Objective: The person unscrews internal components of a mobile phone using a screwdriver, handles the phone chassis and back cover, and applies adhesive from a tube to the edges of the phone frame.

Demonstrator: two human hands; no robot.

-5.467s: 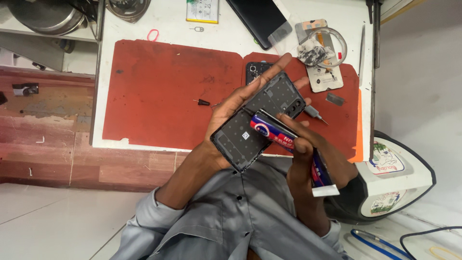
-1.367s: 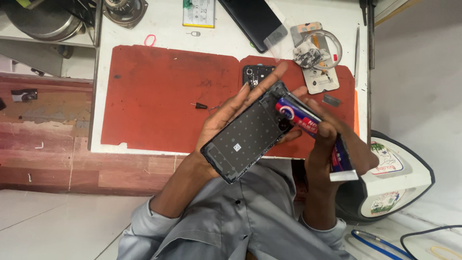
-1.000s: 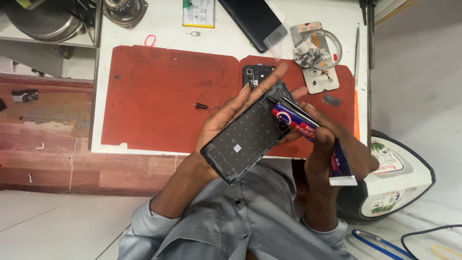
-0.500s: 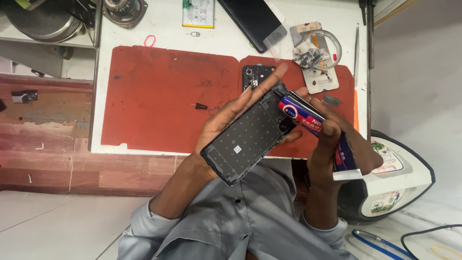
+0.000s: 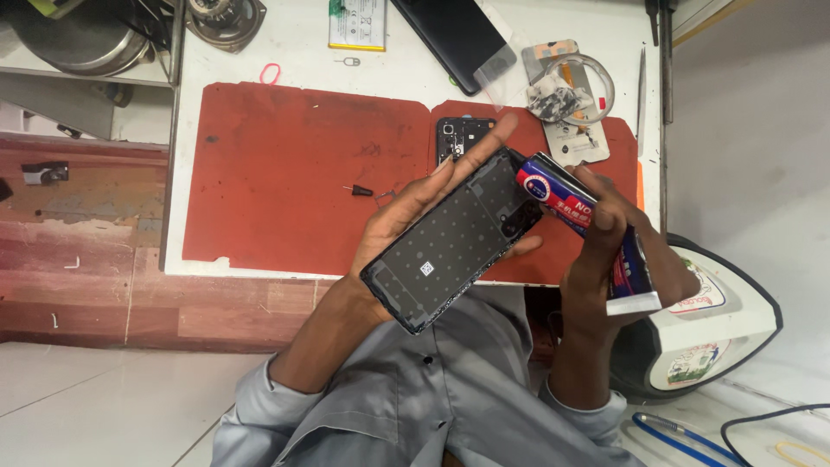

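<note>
Phone back cover rests gripped in left hand above the red mat; right hand fingers squeeze the glue tube at its top edge, gluing apparently just begun.

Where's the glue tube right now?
In the head view, right of centre: the right hand holds the glue tube, its nozzle at the top edge of the phone back cover held by the left hand.

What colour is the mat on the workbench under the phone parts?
Dark red; the flat rectangular mat shows best in the head view, on the white workbench top.
</note>
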